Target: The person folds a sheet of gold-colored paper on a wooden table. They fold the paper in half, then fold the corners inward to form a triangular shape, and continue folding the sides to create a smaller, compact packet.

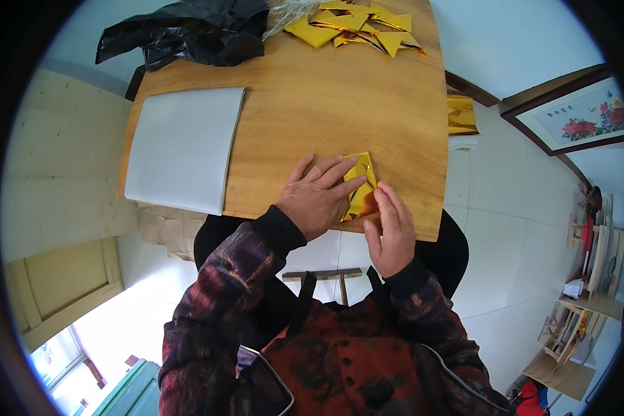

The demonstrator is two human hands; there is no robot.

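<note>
A small piece of shiny gold foil paper (359, 197), folded, lies on the wooden table (291, 111) close to its front edge. My left hand (317, 194) rests over its left side, fingers stretched out and lying flat, the fingertips on the foil. Along the foil's right edge is my right hand (393, 225), its fingertips touching or very near that edge, thumb held apart from the fingers. Part of the foil is hidden under my left fingers.
White paper sheets (184, 149) lie stacked at the table's left. Black plastic (194, 31) is crumpled at the far left. Several folded gold foil pieces (360, 28) are heaped at the far right. More gold foil (462, 114) sits beyond the right edge. A framed picture (575, 114) hangs right.
</note>
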